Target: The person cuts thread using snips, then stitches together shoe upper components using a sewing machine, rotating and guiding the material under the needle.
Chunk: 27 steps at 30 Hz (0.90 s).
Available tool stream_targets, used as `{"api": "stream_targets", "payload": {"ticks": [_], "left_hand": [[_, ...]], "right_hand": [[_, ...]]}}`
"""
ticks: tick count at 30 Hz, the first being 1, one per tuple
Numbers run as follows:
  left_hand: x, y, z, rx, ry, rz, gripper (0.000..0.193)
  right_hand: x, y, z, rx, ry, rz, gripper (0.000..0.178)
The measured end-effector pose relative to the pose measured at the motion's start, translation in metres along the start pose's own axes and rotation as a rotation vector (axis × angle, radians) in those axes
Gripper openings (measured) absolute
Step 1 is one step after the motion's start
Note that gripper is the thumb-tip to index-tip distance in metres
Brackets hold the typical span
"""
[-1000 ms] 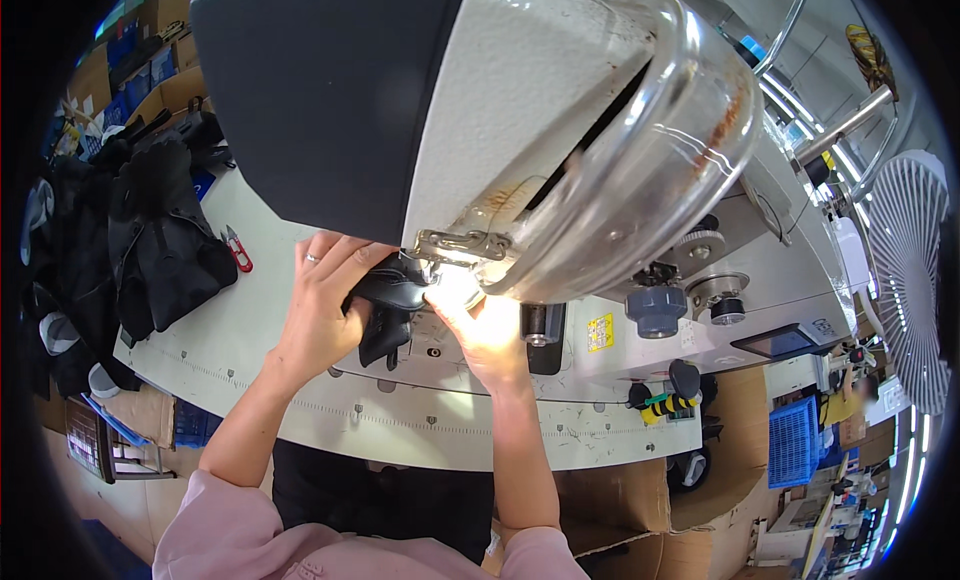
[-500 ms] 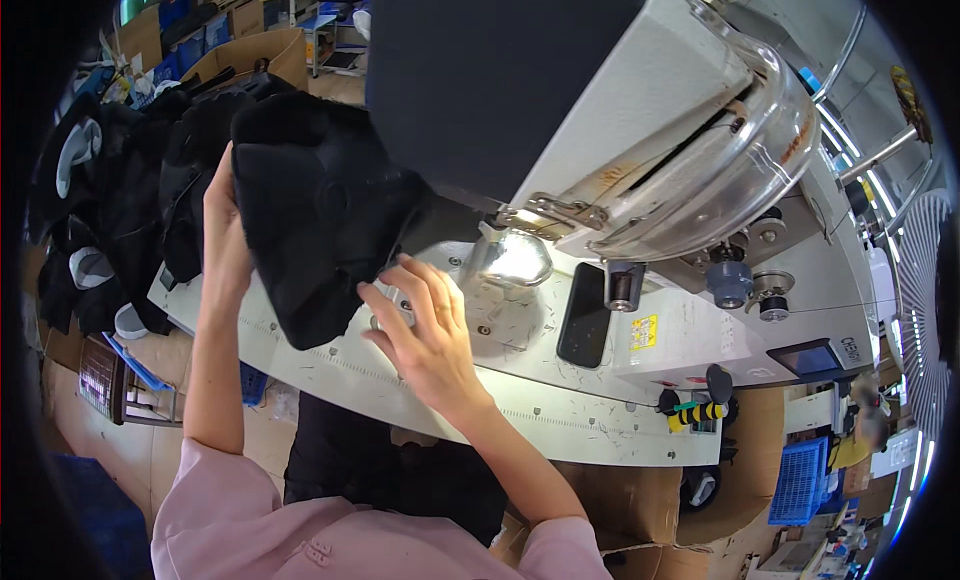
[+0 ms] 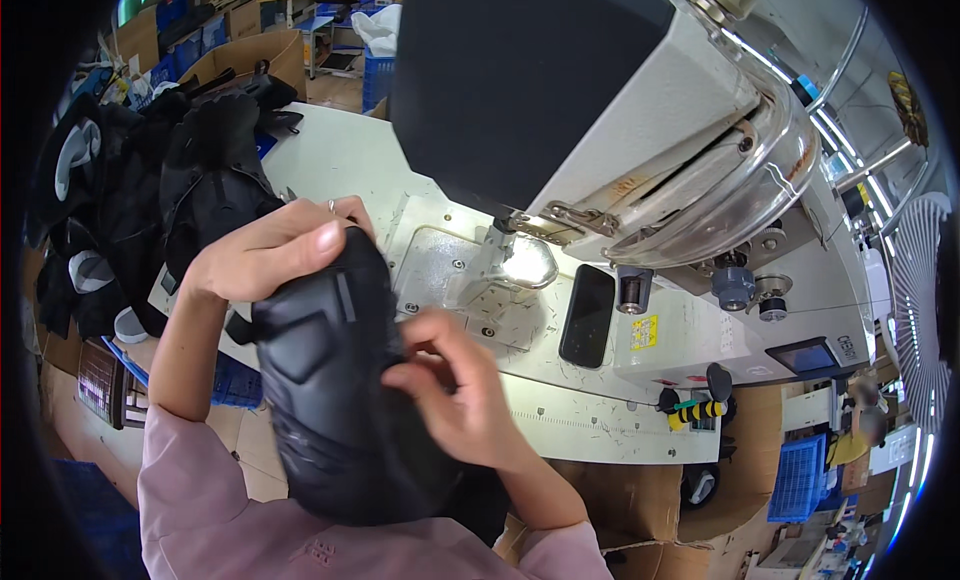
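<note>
A black padded piece with a moulded, ridged face, looking like a knee pad (image 3: 320,380), stands upright in front of my body, near the table's front edge. My left hand (image 3: 285,245) grips its top end, the thumb on the front face and the fingers behind. At the pad's right edge is my right hand (image 3: 455,390), fingers curled and thumb against the dark material; exactly what lies between the fingertips is hard to make out. Beyond the hands, the sewing machine's lit needle area (image 3: 525,263) has nothing of the pad under it.
The white sewing machine head (image 3: 640,150) with a dark panel fills the upper middle. A black phone (image 3: 587,317) lies on the machine bed. More black pads (image 3: 120,200) are heaped at the left. Cardboard boxes (image 3: 620,495) and a blue crate (image 3: 798,480) stand below right.
The black pad has come down and toward my body, and its ridged face now shows. My left hand has shifted to its top end; my right hand has moved slightly right and lower.
</note>
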<state>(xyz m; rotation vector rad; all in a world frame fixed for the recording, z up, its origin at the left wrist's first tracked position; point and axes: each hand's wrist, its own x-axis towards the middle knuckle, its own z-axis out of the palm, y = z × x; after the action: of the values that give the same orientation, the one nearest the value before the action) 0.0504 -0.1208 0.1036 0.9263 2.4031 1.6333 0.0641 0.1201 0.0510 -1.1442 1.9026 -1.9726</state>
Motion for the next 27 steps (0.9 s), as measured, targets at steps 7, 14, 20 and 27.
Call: {"api": "stream_targets", "payload": {"ticks": [7,14,20,27], "left_hand": [[0.046,-0.022,0.037,-0.038,0.09,-0.236,0.047],[0.079,-0.038,0.064,-0.185,0.136,-0.294,0.042],[0.086,-0.048,0.055,-0.352,0.174,-0.253,0.039],[0.093,-0.066,0.054,-0.235,0.35,-0.168,0.027]], "right_hand": [[-0.015,0.0,-0.058,0.138,0.151,0.37,0.01],[-0.026,0.031,-0.066,0.281,0.397,0.344,0.018],[-0.016,0.03,-0.043,0.154,0.627,0.284,0.023],[0.002,0.025,-0.035,-0.006,0.686,0.273,0.013]]}}
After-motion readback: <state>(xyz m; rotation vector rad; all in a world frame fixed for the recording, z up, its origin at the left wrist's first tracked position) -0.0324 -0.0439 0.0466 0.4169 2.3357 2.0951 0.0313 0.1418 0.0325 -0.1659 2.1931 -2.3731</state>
